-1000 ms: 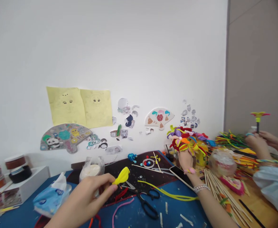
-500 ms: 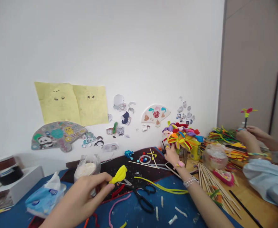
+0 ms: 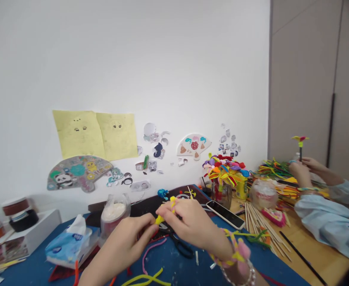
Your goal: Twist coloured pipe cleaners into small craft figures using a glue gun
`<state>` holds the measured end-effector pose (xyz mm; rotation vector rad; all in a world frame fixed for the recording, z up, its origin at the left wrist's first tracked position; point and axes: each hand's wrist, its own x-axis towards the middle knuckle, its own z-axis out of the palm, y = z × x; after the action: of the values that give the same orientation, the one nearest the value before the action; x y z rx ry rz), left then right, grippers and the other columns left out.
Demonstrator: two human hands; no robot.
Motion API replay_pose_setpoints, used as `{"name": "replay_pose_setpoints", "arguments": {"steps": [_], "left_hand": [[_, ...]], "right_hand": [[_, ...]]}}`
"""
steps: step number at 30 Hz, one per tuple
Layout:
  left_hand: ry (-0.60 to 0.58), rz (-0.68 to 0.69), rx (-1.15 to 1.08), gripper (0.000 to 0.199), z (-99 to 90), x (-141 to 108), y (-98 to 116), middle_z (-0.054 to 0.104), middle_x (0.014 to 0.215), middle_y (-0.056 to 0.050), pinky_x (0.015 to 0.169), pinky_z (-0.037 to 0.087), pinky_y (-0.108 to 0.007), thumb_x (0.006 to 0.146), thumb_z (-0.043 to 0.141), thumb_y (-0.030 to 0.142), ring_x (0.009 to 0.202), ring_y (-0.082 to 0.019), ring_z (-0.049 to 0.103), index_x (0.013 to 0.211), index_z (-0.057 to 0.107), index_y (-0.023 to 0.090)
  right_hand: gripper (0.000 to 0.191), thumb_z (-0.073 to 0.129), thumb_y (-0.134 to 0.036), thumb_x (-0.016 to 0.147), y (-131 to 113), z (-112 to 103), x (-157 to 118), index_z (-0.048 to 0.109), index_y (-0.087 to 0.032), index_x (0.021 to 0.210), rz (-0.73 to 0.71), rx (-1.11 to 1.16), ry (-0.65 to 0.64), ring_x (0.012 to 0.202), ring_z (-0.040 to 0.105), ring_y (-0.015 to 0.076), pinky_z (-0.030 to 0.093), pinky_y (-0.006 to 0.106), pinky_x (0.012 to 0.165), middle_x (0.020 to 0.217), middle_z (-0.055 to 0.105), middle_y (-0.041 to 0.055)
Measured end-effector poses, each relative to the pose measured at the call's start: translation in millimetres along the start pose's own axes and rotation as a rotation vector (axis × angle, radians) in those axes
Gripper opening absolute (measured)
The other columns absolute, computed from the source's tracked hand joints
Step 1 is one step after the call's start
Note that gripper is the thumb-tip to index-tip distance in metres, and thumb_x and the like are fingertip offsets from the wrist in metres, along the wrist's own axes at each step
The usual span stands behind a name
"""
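Note:
My left hand pinches a small yellow fuzzy piece between thumb and fingertips. Against that same piece, my right hand closes its fingers from the other side, and the hands almost meet. A yellow ring-like band shows on a right finger. Black scissors lie partly hidden under my right hand. In front of my hands, a pink fuzzy stem and yellow stems rest on the blue mat.
Behind my right hand stand a jar of colourful fuzzy flowers and a phone. Wooden sticks lie to the right. Another person's hands hold a small flower. Tissues and a tub sit at left.
My right hand has come back from the flower jar to the yellow piece in my left hand. The phone is now uncovered. The yellow stems appear shifted toward the front, and the view has turned slightly.

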<state>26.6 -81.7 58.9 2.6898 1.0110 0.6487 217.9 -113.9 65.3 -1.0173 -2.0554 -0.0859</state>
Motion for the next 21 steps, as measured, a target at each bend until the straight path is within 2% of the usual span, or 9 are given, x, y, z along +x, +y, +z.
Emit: {"name": "replay_pose_setpoints", "arguments": {"steps": [2,4,8,13,16,18,21], "left_hand": [[0.029,-0.007,-0.011,0.032,-1.3,-5,3,0.051,0.061,0.003,0.054,0.029,-0.022,0.093,0.034,0.038,0.056,-0.011,0.046,0.071,0.046,0.018],[0.046,-0.011,-0.013,0.031,-3.7,-10,7,0.049,0.061,0.004,0.054,0.029,-0.023,0.093,0.034,0.038,0.056,-0.011,0.045,0.072,0.045,0.018],[0.054,-0.015,-0.012,0.031,-8.2,-20,16,0.051,0.063,0.003,0.054,0.028,-0.023,0.094,0.034,0.037,0.056,-0.011,0.046,0.072,0.047,0.018],[0.088,0.002,-0.035,0.03,-8.3,-19,15,0.053,0.063,0.003,0.054,0.029,-0.022,0.093,0.035,0.036,0.055,-0.011,0.045,0.075,0.052,0.019],[0.114,0.017,-0.045,0.028,-5.7,-16,10,0.055,0.064,0.003,0.054,0.03,-0.022,0.093,0.036,0.035,0.056,-0.011,0.047,0.076,0.052,0.018],[0.125,0.019,-0.025,0.029,-2.6,-14,7,0.055,0.064,0.003,0.054,0.03,-0.022,0.093,0.035,0.035,0.056,-0.012,0.048,0.074,0.05,0.018],[0.153,-0.007,0.072,0.029,3.9,-12,4,0.055,0.063,0.001,0.053,0.028,-0.023,0.093,0.035,0.032,0.054,-0.013,0.049,0.07,0.046,0.018]], "right_hand": [[0.046,0.035,-0.041,0.094,-8,11,7,0.062,-0.017,0.066,0.053,-0.175,0.14,0.068,0.058,0.0132,0.038,0.025,0.063,0.072,0.064,0.0037],[0.046,0.037,-0.041,0.093,-7,21,13,0.058,-0.016,0.06,0.065,-0.251,0.204,0.065,0.054,0.0126,0.034,0.025,0.06,0.067,0.06,0.0032],[0.047,0.038,-0.034,0.094,0,29,15,0.047,-0.016,0.051,-0.042,-0.208,0.235,0.056,0.046,0.0095,0.031,0.024,0.057,0.055,0.05,-0.0005],[0.045,0.04,-0.023,0.092,-4,34,9,0.037,-0.017,0.048,-0.206,-0.146,0.442,0.05,0.037,0.0082,0.029,0.024,0.054,0.048,0.04,-0.0029],[0.043,0.044,-0.022,0.09,-6,44,10,0.038,-0.017,0.048,-0.269,-0.161,0.506,0.047,0.035,0.0077,0.027,0.025,0.052,0.045,0.039,-0.0037],[0.043,0.043,-0.023,0.09,-3,51,12,0.036,-0.017,0.048,-0.248,-0.123,0.506,0.047,0.035,0.0074,0.027,0.025,0.052,0.045,0.038,-0.0038],[0.046,0.04,-0.025,0.091,4,62,16,0.03,-0.018,0.047,-0.115,-0.021,0.487,0.044,0.032,0.0068,0.027,0.024,0.051,0.044,0.034,-0.0044]]}}
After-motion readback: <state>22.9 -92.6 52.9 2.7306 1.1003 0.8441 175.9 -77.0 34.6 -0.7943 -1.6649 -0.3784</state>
